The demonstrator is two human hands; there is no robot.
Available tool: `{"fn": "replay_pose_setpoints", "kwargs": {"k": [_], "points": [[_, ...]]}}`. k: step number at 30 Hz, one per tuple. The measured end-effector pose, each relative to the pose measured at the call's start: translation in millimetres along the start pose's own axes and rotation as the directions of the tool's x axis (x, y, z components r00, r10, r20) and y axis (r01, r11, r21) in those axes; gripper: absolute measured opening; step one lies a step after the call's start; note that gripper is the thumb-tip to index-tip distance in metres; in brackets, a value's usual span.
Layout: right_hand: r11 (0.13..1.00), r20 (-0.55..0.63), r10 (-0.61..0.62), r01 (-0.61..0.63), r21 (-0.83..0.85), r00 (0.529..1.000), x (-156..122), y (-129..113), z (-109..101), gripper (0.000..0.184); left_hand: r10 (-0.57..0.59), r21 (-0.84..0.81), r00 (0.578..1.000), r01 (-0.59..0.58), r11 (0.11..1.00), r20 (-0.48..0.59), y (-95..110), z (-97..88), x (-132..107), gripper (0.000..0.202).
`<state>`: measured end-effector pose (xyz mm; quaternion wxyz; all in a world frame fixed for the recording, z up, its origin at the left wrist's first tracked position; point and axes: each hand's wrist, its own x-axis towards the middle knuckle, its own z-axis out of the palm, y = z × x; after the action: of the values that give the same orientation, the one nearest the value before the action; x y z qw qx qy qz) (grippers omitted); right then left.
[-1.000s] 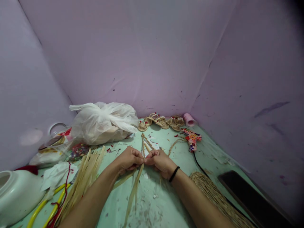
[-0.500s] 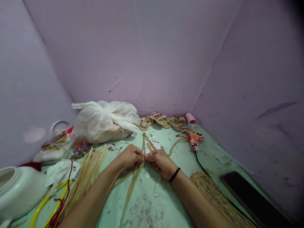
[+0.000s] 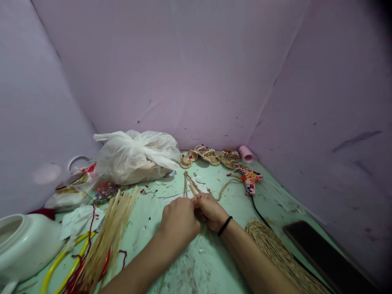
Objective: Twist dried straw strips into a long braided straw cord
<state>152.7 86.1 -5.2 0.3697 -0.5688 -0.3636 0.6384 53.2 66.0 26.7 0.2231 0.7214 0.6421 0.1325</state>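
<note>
Midway across the green tabletop [image 3: 143,220], one braided straw cord [image 3: 185,185] runs from its far bend down behind two bare hands. The right hand [image 3: 210,209] appears to pinch it; the left hand [image 3: 180,220] hides its own fingertips, so I cannot tell its grip. Probably light, dry and pliable, the cord is likely best held close to its near end. Beyond lie at least three miniature woven sandals [image 3: 210,157], one pink thread spool [image 3: 246,154] and one glue gun [image 3: 250,178].
</note>
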Motion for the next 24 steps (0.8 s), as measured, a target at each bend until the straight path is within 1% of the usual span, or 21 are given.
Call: {"fn": "replay_pose_setpoints", "kwargs": {"k": [1,3,4,5,6,7,8,9,10,11,12,13,15,17,19,20,22,24], "points": [[1.000,0.007,-0.006,0.006,-0.009,1.000,0,0,-1,0.012,0.015,0.019,1.000,-0.015,1.000,-0.004,2,0.5,-2,0.012],[1.000,0.048,-0.009,0.011,-0.027,0.999,0,0,-3,0.010,0.043,0.016,0.998,-0.044,0.999,0.054,0,-5.2,1,0.007],[0.999,0.079,-0.005,0.007,-0.035,0.997,1,0,-4,0.009,0.044,-0.012,0.995,-0.043,0.999,0.089,-2,-10.7,5,0.005],[0.999,0.113,0.001,0.003,-0.040,0.994,1,0,-6,0.008,0.040,-0.066,0.991,-0.032,0.997,0.127,-6,-16.9,10,0.009],[0.999,0.142,0.006,0.001,-0.044,0.990,1,-1,-7,0.006,-0.001,-0.131,0.989,0.021,0.991,0.147,-10,-22.7,15,0.014],[0.999,0.159,0.008,0.000,-0.046,0.987,1,-1,-8,0.006,-0.079,-0.213,0.989,0.104,0.972,0.121,-13,-27.2,20,0.017],[0.999,0.171,0.005,0.002,-0.044,0.985,1,-1,-10,0.007,-0.134,-0.305,0.978,0.177,0.936,0.158,-16,-29.7,25,0.017],[0.999,0.182,0.000,0.007,-0.038,0.983,1,-2,-10,0.007,-0.164,-0.387,0.956,0.250,0.887,0.242,-17,-30.0,28,0.017],[0.999,0.190,-0.010,0.016,-0.028,0.982,1,-2,-11,0.007,-0.166,-0.460,0.929,0.312,0.831,0.330,-19,-28.1,30,0.017],[0.999,0.196,-0.022,0.026,-0.018,0.980,1,-2,-11,0.006,-0.141,-0.517,0.897,0.363,0.775,0.419,-19,-24.6,31,0.015],[0.999,0.200,-0.031,0.035,-0.017,0.979,1,-1,-11,0.005,-0.109,-0.560,0.869,0.402,0.725,0.483,-20,-20.1,31,0.014],[0.999,0.197,-0.043,0.048,-0.025,0.979,1,-1,-11,0.003,-0.085,-0.592,0.854,0.425,0.685,0.514,-20,-15.4,31,0.012],[0.993,0.169,-0.076,0.089,-0.073,0.983,3,1,-11,0.004,-0.092,-0.624,0.850,0.449,0.639,0.518,-22,-7.8,32,0.009],[0.974,0.125,-0.121,0.141,-0.175,0.985,5,2,-11,0.007,-0.139,-0.591,0.849,0.462,0.661,0.510,-24,-4.7,33,0.008],[0.920,0.061,-0.182,0.192,-0.342,0.981,5,2,-10,0.006,-0.193,-0.514,0.855,0.454,0.728,0.482,-24,-5.7,33,0.011],[0.872,0.028,-0.222,0.211,-0.442,0.975,5,2,-10,0.005,-0.212,-0.474,0.861,0.443,0.761,0.463,-22,-7.0,32,0.013],[0.745,-0.017,-0.316,0.237,-0.624,0.949,1,-2,-9,0.004,-0.227,-0.430,0.875,0.419,0.800,0.428,-19,-9.3,31,0.016],[0.626,-0.024,-0.373,0.233,-0.744,0.927,-5,-7,-8,0.006,-0.231,-0.436,0.878,0.418,0.797,0.420,-16,-9.7,29,0.018]]}}
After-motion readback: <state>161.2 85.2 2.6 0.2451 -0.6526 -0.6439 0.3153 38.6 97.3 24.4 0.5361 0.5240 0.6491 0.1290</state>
